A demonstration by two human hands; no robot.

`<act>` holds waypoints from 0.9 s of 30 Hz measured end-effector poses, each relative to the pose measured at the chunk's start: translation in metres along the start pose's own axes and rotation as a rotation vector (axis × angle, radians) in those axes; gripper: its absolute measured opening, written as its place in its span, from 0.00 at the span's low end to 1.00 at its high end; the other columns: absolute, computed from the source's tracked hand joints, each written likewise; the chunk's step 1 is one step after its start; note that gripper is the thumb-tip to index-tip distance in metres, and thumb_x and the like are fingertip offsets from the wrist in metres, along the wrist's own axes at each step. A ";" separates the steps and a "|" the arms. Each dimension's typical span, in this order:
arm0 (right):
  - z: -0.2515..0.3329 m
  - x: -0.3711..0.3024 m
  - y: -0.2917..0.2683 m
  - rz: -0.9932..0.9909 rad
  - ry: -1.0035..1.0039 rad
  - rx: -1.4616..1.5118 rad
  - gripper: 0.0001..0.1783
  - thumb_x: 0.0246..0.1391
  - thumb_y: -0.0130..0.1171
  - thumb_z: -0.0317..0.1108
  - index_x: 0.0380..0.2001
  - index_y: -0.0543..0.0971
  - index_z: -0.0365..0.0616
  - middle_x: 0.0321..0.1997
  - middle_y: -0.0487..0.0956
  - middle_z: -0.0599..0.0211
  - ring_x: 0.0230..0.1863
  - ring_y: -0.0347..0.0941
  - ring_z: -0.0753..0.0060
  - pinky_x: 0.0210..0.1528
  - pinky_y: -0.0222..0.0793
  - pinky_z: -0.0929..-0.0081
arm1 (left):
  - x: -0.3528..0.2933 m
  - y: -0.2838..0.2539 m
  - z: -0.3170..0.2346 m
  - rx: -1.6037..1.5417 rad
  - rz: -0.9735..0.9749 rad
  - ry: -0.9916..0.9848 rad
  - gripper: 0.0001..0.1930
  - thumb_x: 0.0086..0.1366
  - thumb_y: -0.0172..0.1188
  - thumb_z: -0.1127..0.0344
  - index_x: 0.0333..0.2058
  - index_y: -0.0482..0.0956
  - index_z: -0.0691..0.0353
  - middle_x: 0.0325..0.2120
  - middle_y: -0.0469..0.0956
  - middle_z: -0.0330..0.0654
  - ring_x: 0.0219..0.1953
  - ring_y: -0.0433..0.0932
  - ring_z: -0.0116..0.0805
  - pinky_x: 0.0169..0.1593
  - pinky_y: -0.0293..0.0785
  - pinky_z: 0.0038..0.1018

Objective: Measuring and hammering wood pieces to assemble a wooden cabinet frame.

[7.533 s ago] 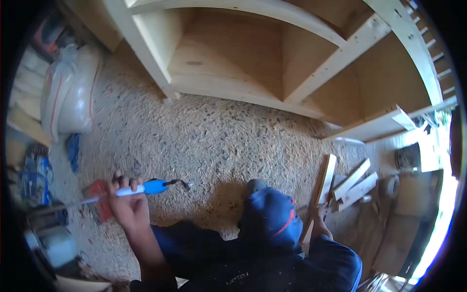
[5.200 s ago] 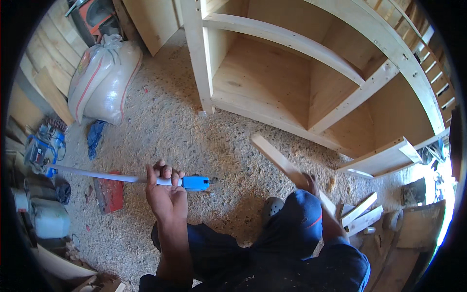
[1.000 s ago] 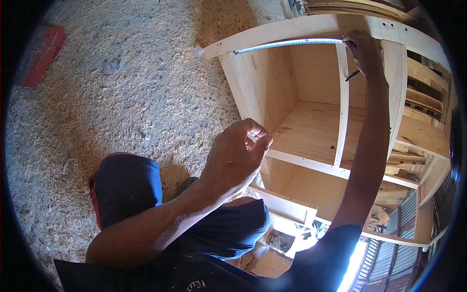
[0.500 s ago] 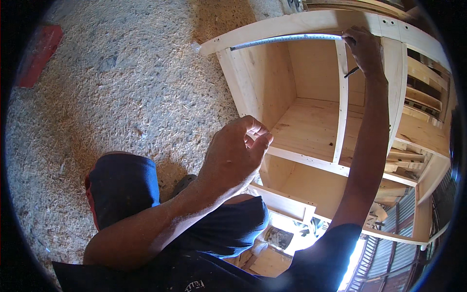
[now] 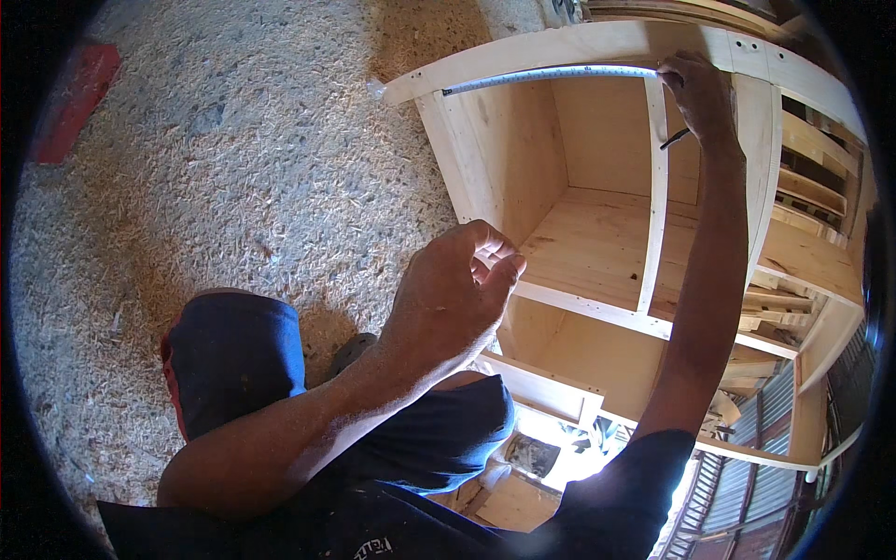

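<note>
A pale wooden cabinet frame (image 5: 597, 44) fills the right side, its front openings facing me. Along the underside of its far rail runs a measuring tape blade (image 5: 551, 75), from the left corner to my right hand. My right hand (image 5: 698, 93) is closed at the blade's right end, by the top of a narrow upright divider (image 5: 656, 187); the tape's case is hidden by the hand. A thin dark stick, perhaps a pencil (image 5: 674, 139), pokes out below that hand. My left hand (image 5: 457, 289) hovers before the cabinet's left side, fingers curled and thumb near the index fingertip, nothing visible in it.
Shavings cover the rough floor (image 5: 233, 187) at left. A red object (image 5: 79, 103) lies at the far left. Slatted wooden pieces (image 5: 812, 182) stand at right, by corrugated metal sheeting (image 5: 747, 485). My bent knee (image 5: 243, 345) is close to the left forearm.
Hardly anything differs. Both hands keep their places, and the tape blade still lies along the rail; the view has shifted very slightly.
</note>
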State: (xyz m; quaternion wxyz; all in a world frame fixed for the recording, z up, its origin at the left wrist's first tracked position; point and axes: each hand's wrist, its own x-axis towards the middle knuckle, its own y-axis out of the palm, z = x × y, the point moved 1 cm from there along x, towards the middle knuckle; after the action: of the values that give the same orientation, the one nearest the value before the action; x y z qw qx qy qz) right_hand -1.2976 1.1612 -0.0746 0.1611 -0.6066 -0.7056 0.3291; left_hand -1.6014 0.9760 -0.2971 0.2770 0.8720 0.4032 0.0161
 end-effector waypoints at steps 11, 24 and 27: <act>0.002 0.001 -0.003 -0.012 -0.040 -0.025 0.04 0.57 0.65 0.37 0.34 0.84 0.53 0.36 0.83 0.71 0.41 0.82 0.63 0.44 0.80 0.62 | -0.001 0.000 -0.002 -0.020 -0.018 -0.012 0.14 0.69 0.61 0.61 0.42 0.81 0.69 0.40 0.85 0.56 0.40 0.85 0.46 0.46 0.80 0.39; -0.004 0.000 0.005 -0.022 -0.046 0.078 0.06 0.55 0.66 0.30 0.36 0.84 0.44 0.36 0.82 0.64 0.43 0.79 0.59 0.46 0.75 0.63 | -0.001 0.000 -0.001 -0.034 -0.016 -0.018 0.14 0.69 0.61 0.61 0.42 0.81 0.69 0.39 0.85 0.54 0.40 0.84 0.45 0.47 0.80 0.39; -0.005 0.000 0.006 -0.022 -0.014 0.068 0.06 0.55 0.65 0.30 0.37 0.84 0.43 0.35 0.82 0.64 0.43 0.79 0.59 0.47 0.74 0.64 | 0.000 0.001 0.000 -0.040 -0.012 -0.026 0.14 0.69 0.61 0.61 0.42 0.81 0.69 0.39 0.85 0.54 0.41 0.84 0.45 0.47 0.80 0.39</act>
State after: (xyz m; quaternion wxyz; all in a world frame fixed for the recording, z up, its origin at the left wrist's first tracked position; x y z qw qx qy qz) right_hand -1.2900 1.1628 -0.0744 0.1799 -0.5907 -0.7017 0.3553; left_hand -1.6005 0.9756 -0.2964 0.2998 0.8640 0.4044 0.0112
